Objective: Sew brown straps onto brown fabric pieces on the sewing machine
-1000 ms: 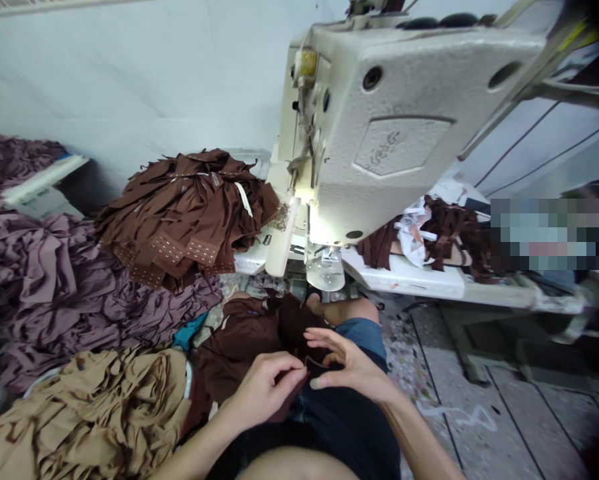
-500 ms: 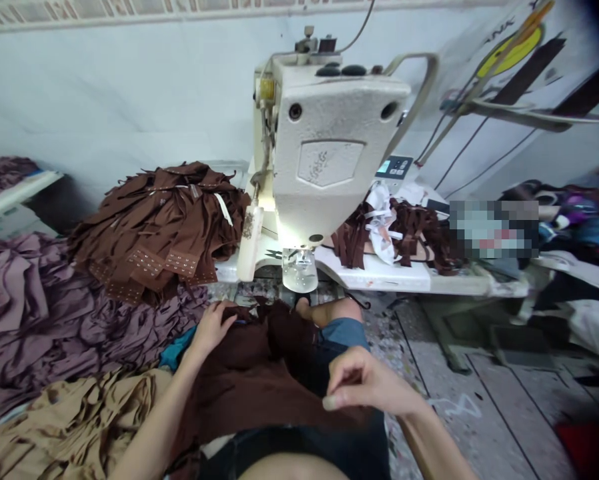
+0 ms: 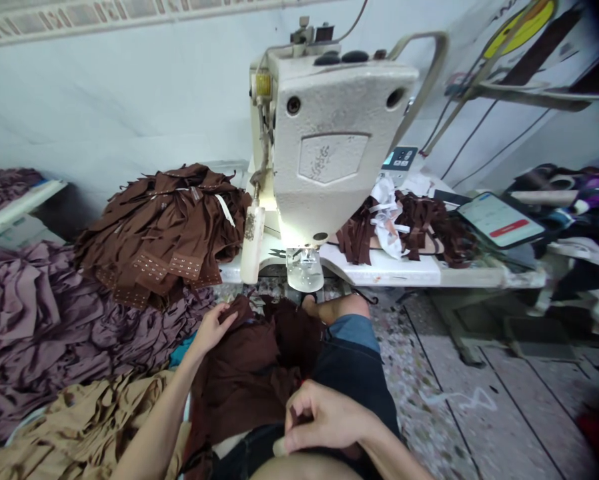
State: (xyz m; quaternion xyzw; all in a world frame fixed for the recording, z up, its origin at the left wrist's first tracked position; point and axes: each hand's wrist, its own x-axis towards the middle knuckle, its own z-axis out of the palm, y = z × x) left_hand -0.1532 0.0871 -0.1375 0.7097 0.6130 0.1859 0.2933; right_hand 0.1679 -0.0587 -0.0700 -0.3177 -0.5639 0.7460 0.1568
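A piece of brown fabric (image 3: 244,393) lies across my lap, its far part bunched into dark folds. My left hand (image 3: 217,330) pinches its upper left edge between thumb and fingers. Lower down, close to my waist, my right hand (image 3: 324,417) is curled with thumb and fingers drawn together. A dark brown patch shows in the gap of its fingers, but whether that is held cloth I cannot make out. Ahead of both hands stands the sewing machine (image 3: 329,153), its lamp lit over the needle area and small plate (image 3: 304,270).
Left of the machine sits a pile of brown pieces with eyelet rows (image 3: 174,233). Mauve cloth (image 3: 79,327) and tan cloth (image 3: 89,427) heap up at my left. Brown and white scraps (image 3: 389,223) and a phone (image 3: 502,220) lie on the white machine table (image 3: 394,272).
My right hand has moved left and down toward my waist. The fabric's right side has drawn back from my right thigh, baring the dark shorts. My left hand stays at the upper edge.
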